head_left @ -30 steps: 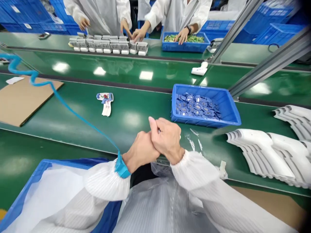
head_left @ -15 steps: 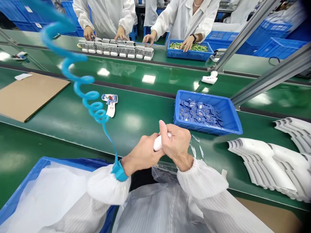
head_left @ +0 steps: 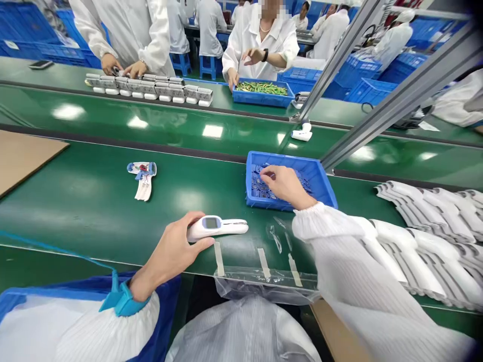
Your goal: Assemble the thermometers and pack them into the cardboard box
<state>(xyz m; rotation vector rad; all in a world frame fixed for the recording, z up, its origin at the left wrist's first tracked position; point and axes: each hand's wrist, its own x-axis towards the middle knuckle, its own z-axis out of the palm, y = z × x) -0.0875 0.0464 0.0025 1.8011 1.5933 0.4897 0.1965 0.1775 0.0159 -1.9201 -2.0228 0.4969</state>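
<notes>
My left hand [head_left: 175, 246] is closed around the head of a white handheld infrared thermometer [head_left: 230, 227]. The thermometer lies sideways just over the green belt, its small grey screen facing up and a seam showing along the handle. Over a blue bin [head_left: 329, 187], my right hand [head_left: 285, 185] reaches in with thumb and fingertips drawn together. Small blue plastic parts [head_left: 260, 190] fill much of the bin; whether one is between my fingertips is hidden. A teal wrist strap [head_left: 130, 300] with a cord is on my left wrist.
An opened thermometer half with wiring [head_left: 144, 177] rests left on the belt [head_left: 94, 201]. White shells [head_left: 418, 251] are stacked at right. Tape strips [head_left: 264, 263] and clear plastic line the front edge. A metal post [head_left: 335, 65] rises behind the bin. Co-workers handle parts across the line.
My hands were together around the white thermometer; now they are apart. The left has moved left with it, and the right has gone out into the blue bin. The view has tilted up.
</notes>
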